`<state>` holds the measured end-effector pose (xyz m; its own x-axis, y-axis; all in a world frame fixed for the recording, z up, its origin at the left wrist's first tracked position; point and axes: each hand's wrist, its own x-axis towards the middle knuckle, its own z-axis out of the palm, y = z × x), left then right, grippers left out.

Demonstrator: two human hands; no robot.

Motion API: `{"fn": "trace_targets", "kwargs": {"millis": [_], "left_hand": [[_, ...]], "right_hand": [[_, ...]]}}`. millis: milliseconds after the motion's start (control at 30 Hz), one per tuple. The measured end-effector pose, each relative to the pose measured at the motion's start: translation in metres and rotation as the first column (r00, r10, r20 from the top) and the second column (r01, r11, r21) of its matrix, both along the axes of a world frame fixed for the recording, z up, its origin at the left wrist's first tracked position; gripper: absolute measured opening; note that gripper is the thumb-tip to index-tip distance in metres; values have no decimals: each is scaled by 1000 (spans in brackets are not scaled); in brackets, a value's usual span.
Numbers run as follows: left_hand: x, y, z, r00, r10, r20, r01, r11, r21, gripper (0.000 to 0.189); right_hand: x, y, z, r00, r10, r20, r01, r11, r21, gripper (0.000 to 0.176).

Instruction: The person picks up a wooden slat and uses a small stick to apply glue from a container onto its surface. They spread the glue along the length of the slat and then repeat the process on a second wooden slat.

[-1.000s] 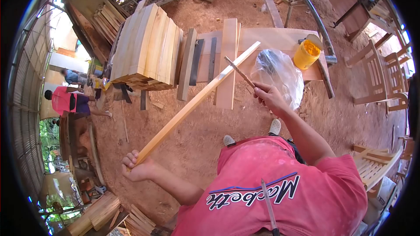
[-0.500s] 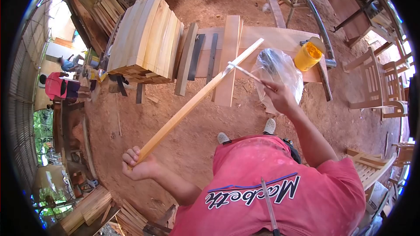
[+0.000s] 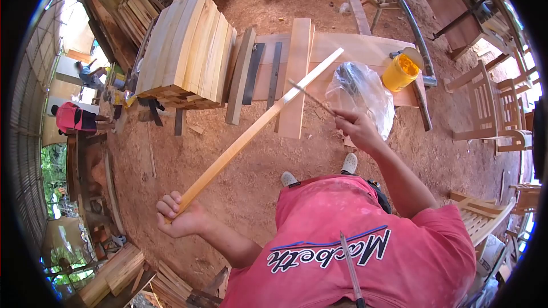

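A long, pale wooden strip point(image 3: 245, 140) slants from lower left to upper right, its far end over the bench boards. My left hand point(image 3: 181, 214) is closed round its near end. Wet-looking whitish stuff point(image 3: 290, 96) shows on the strip's upper half. In my right hand point(image 3: 358, 130), pinched between the fingers, is a thin stick point(image 3: 311, 96), whose tip lies close beside the strip. Just beyond that hand is a clear plastic bag point(image 3: 371, 100) with something dark inside. A yellow tub point(image 3: 400, 73) of orange-yellow stuff stands right of the bag.
Stacked wooden blocks point(image 3: 182, 51) fill the bench's left side, with loose boards point(image 3: 295, 74) beside them. Wooden chair frames point(image 3: 485, 102) stand at right, and a slatted wooden piece point(image 3: 482, 219) lies nearer. Two people point(image 3: 74, 118) are at far left. Shavings cover the ground point(image 3: 222, 262).
The stick's tip has shifted left and slightly down, away from its place across the strip, as my right hand moved slightly down. My left hand keeps its grip on the strip.
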<state>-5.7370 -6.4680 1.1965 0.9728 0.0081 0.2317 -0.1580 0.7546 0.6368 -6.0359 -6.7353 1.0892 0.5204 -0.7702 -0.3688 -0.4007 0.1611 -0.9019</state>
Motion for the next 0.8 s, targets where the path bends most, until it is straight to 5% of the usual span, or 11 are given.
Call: {"fn": "trace_targets", "kwargs": {"millis": [133,233,300,367,467,633,800], "left_hand": [[-2,-3,3,1000,12,-17,-12,1000,3,31],[-2,-5,6,998,47,-31,-47,999,11,31],[-1,-3,4,999,48,-25,-47,999,10,31],[-1,-3,-1,999,45,-25,-45,999,13,31],[-3,-2,-3,1000,-13,5,13,1000,13,30],[-4,-7,0,1000,4,10,-4,1000,26,31],[-4,-7,2,999,-32,27,32,999,-3,32]], "right_hand": [[9,-2,-28,981,-123,149,127,992,-17,36],[2,16,-29,993,-115,-38,107,982,-156,33],[-7,20,-22,996,63,59,-30,896,-443,31],[-17,13,-6,996,79,37,-57,908,-416,30],[-14,-22,-12,975,-164,-149,120,956,-269,31],[-12,-29,-18,988,-105,-110,44,891,-452,32],[-5,7,32,971,87,-223,-123,981,-153,31]]}}
